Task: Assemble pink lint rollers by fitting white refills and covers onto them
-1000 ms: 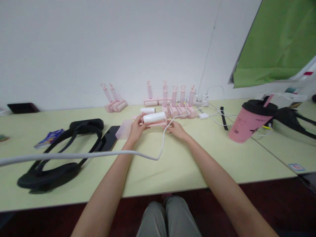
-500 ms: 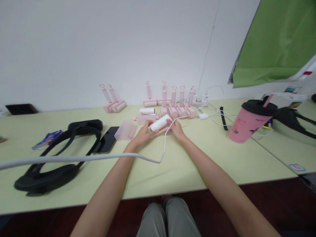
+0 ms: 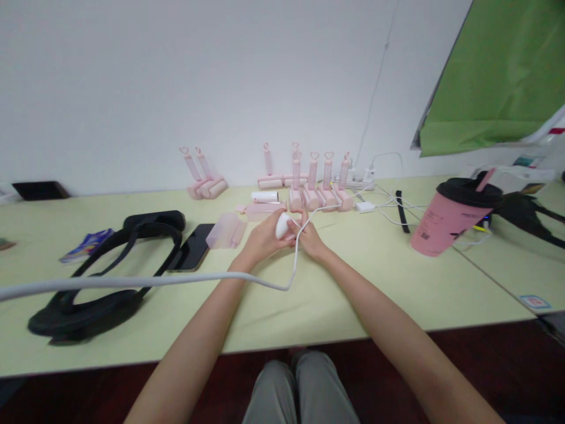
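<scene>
Both my hands meet at the middle of the pale green table, gripping a white cylindrical roll (image 3: 283, 225), probably a lint roller refill. My left hand (image 3: 265, 240) wraps its near side, and my right hand (image 3: 309, 240) presses its fingers against the far end. A white cable (image 3: 294, 263) rises past my right hand. Just beyond my hands lie a pink roller handle (image 3: 265, 211) and a second white roll (image 3: 264, 196). Several pink lint rollers (image 3: 312, 199) with heart-shaped handle tops stand further back. A translucent pink cover (image 3: 226, 231) lies left of my left hand.
Left of my hands are a black phone (image 3: 192, 247) and a black head strap (image 3: 123, 259). A pink cup with a black lid (image 3: 450, 218) stands at the right. Behind it are a power strip (image 3: 359, 185) and loose cables.
The white roll has turned from lying across my hands to pointing toward me, and much less of it shows. My hands have come closer together around it.
</scene>
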{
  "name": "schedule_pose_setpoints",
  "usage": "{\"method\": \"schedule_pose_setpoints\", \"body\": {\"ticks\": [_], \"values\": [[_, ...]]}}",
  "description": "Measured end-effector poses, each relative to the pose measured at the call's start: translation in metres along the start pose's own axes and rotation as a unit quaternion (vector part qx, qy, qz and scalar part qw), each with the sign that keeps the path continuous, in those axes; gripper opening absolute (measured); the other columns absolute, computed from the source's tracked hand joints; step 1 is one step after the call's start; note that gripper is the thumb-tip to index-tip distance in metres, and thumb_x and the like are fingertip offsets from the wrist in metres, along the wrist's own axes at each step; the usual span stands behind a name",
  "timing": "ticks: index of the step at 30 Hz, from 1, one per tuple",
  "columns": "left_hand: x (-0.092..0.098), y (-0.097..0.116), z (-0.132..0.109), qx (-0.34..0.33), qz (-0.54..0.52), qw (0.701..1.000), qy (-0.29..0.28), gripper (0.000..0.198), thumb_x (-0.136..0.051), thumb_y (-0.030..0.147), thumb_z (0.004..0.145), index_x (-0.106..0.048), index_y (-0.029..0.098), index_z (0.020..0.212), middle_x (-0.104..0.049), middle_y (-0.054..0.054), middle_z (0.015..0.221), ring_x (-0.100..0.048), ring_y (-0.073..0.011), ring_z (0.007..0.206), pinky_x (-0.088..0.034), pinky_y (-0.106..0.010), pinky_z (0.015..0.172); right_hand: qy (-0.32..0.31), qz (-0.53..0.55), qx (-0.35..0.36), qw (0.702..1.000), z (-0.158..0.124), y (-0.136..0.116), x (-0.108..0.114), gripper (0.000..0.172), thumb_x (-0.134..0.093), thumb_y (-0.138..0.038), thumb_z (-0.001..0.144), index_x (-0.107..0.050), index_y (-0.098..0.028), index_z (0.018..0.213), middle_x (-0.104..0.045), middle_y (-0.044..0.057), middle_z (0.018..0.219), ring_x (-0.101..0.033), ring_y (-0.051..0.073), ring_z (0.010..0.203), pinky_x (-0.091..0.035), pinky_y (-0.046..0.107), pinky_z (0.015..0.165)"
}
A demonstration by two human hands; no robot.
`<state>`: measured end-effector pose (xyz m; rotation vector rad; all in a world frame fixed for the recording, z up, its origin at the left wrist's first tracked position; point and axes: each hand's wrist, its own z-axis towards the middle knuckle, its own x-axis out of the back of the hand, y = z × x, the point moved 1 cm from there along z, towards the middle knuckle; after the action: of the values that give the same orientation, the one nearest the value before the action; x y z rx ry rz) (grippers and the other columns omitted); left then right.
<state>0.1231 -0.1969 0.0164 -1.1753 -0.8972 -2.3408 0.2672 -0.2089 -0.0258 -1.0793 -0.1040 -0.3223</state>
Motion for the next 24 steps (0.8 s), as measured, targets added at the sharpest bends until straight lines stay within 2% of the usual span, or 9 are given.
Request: {"method": "schedule_pose_setpoints", "body": {"ticks": [3, 5, 9, 12, 16, 20, 24], "values": [[-0.001, 0.002, 0.001, 0.0, -0.013, 1.0, 0.005, 0.071, -0.065, 0.049, 0.065, -0.04, 0.021, 0.125, -0.061, -0.009, 0.109, -0.059, -0.0277, 0.097, -0.045, -0.034, 0.077, 0.015, 0.055, 0.003, 0.998, -0.005, -0.002, -0.001, 0.044, -0.047, -0.052, 0.081, -0.04, -0.021, 0.111, -0.059, -0.003, 0.068, -0.053, 0.011, 0.046, -0.042, 0.021, 0.044], [-0.001, 0.003, 0.001, -0.001, -0.021, 1.0, 0.008, 0.07, -0.065, 0.048, 0.064, -0.04, 0.021, 0.124, -0.062, -0.008, 0.106, -0.06, -0.0267, 0.095, -0.045, -0.034, 0.076, 0.039, 0.054, 0.014, 0.998, -0.008, -0.005, 0.0, 0.038, -0.05, -0.051, 0.079, -0.042, -0.022, 0.103, -0.056, -0.004, 0.063, -0.051, 0.01, 0.043, -0.038, 0.02, 0.04], [-0.002, 0.006, 0.002, -0.006, -0.046, 0.999, 0.005, 0.069, -0.065, 0.046, 0.064, -0.04, 0.02, 0.123, -0.061, -0.008, 0.105, -0.06, -0.0253, 0.093, -0.045, -0.033, 0.075, 0.122, 0.017, 0.035, 0.992, -0.012, -0.012, 0.002, 0.026, -0.054, -0.046, 0.076, -0.048, -0.021, 0.082, -0.053, -0.003, 0.063, -0.053, 0.011, 0.052, -0.04, 0.02, 0.046], [-0.004, 0.009, 0.004, -0.006, -0.059, 0.998, 0.001, 0.069, -0.064, 0.048, 0.066, -0.039, 0.019, 0.123, -0.061, -0.008, 0.105, -0.06, -0.0248, 0.091, -0.045, -0.032, 0.075, 0.159, -0.002, 0.037, 0.987, -0.013, -0.013, 0.004, 0.025, -0.053, -0.045, 0.077, -0.048, -0.02, 0.072, -0.051, -0.003, 0.062, -0.05, 0.01, 0.054, -0.04, 0.021, 0.051], [-0.007, 0.009, 0.008, 0.0, -0.065, 0.998, -0.012, 0.071, -0.064, 0.053, 0.065, -0.039, 0.019, 0.122, -0.061, -0.008, 0.104, -0.06, -0.0255, 0.091, -0.044, -0.033, 0.076, 0.177, 0.007, 0.008, 0.984, -0.012, -0.013, 0.003, 0.028, -0.051, -0.046, 0.078, -0.046, -0.02, 0.068, -0.045, -0.005, 0.057, -0.044, 0.009, 0.05, -0.038, 0.02, 0.048], [-0.007, 0.004, 0.009, 0.013, -0.076, 0.996, -0.032, 0.075, -0.064, 0.056, 0.062, -0.04, 0.02, 0.124, -0.06, -0.007, 0.105, -0.059, -0.0257, 0.09, -0.043, -0.035, 0.078, 0.174, 0.032, -0.017, 0.984, -0.01, -0.013, 0.001, 0.031, -0.05, -0.048, 0.078, -0.047, -0.02, 0.065, -0.047, -0.005, 0.056, -0.045, 0.009, 0.05, -0.038, 0.019, 0.047], [-0.007, 0.003, 0.006, 0.021, -0.107, 0.994, -0.031, 0.074, -0.063, 0.055, 0.064, -0.039, 0.022, 0.125, -0.059, -0.007, 0.106, -0.058, -0.0255, 0.091, -0.043, -0.035, 0.079, 0.175, 0.019, -0.012, 0.984, -0.01, -0.014, 0.003, 0.031, -0.051, -0.048, 0.078, -0.053, -0.018, 0.067, -0.052, -0.003, 0.056, -0.048, 0.01, 0.05, -0.041, 0.021, 0.049]]}}
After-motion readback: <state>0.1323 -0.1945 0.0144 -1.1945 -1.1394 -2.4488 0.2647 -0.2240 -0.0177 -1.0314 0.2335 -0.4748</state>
